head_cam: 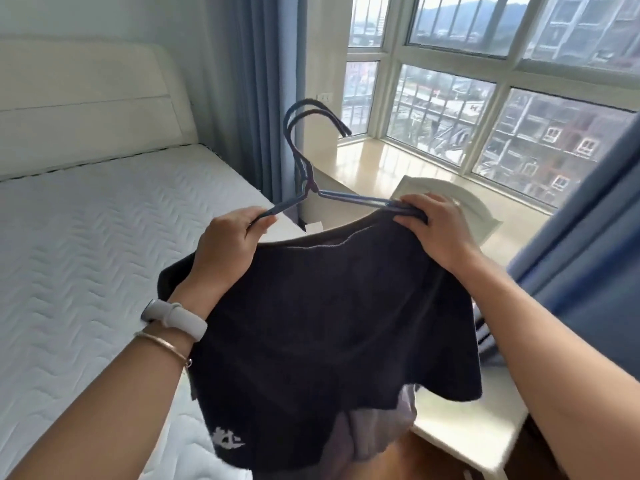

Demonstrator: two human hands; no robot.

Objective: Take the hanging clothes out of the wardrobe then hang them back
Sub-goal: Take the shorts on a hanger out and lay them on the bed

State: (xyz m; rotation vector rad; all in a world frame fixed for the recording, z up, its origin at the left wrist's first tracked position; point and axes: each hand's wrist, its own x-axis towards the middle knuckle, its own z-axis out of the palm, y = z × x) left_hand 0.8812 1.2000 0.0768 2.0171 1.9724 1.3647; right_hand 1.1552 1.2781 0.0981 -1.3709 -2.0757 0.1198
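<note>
While the left hand (230, 244) pinches one end of the blue hangers (309, 184) and the right hand (436, 230) grips the other end, the dark shirt (329, 323) hangs between them beside the bed (104, 237); a loose grip could let the shirt slide off and fall.

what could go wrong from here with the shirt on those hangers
1. The dark navy t-shirt seems to sit only on the right side of the thin blue wire hangers; the wire in the left hand is bare, so the shirt may slide off.
2. Two hooks overlap, so they may snag each other.
3. The pale grey garment under the shirt hangs loose and might drop.
</note>
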